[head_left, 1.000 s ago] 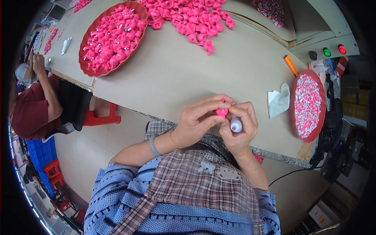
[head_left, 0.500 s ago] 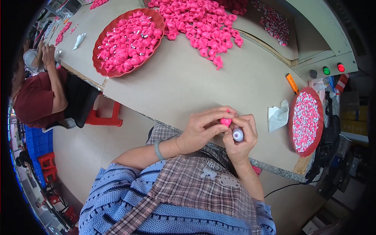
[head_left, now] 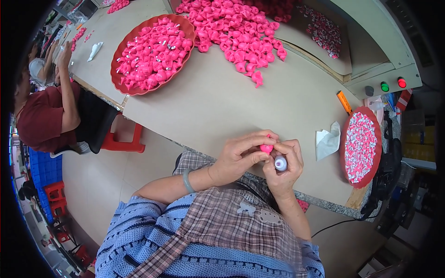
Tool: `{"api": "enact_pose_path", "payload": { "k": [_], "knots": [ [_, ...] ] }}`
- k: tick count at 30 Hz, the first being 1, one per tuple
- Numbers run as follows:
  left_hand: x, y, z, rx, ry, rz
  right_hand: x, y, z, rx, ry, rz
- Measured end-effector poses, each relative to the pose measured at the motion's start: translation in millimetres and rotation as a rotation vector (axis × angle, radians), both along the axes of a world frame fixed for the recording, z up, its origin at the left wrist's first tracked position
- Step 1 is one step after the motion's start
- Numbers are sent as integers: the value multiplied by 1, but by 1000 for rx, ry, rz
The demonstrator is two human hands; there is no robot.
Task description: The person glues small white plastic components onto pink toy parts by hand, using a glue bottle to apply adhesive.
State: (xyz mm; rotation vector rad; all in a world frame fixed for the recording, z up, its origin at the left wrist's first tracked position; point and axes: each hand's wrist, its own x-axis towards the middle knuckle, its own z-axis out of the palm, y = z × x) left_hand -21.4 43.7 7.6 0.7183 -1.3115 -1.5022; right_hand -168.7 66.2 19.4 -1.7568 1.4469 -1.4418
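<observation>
Taking the two hands as the middle of the clock, the pale table [head_left: 199, 97] reaches away from them from about 9 round to 3 o'clock. A grey-green machine housing [head_left: 382, 51] with a row of round buttons on its lower front stands at 1 to 2 o'clock. A co-worker in a dark red top [head_left: 41, 120] sits between 9 and 10 o'clock, beside a red stool [head_left: 124, 139]. At 12 o'clock, on the table's far side, lies a loose heap of glossy pink hollow pieces [head_left: 236, 37]. A red scalloped bowl [head_left: 187, 27] full of similar pieces stands at 10 to 11 o'clock, close beside the heap. At 3 o'clock, a red oval dish [head_left: 378, 157] holds small pink-and-white pieces. The left hand [head_left: 234, 155] has its thumb and forefinger closed in a pinch; the right hand [head_left: 284, 173] is curled, its fingertips meeting those of the left. A crumpled white tissue [head_left: 328, 141] lies at 2 to 3 o'clock, and an orange marker [head_left: 344, 103] at 2 o'clock. The right fingers are wrapped round a small pale bottle [head_left: 280, 163], its tip facing the camera. One small pink piece [head_left: 266, 148] sits between the left fingers, just at 11 o'clock from the bottle; whether the right fingertips touch it I cannot tell.
</observation>
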Motion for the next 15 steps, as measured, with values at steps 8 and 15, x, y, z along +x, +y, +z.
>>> {"api": "enact_pose_path", "payload": {
  "k": [8,15],
  "knots": [
    [1,-3,2,-32,-11,-36,0,1,1,4,2,-19],
    [3,-2,0,-40,-9,-46,1,-1,2,15,-15,8]
  ]
}}
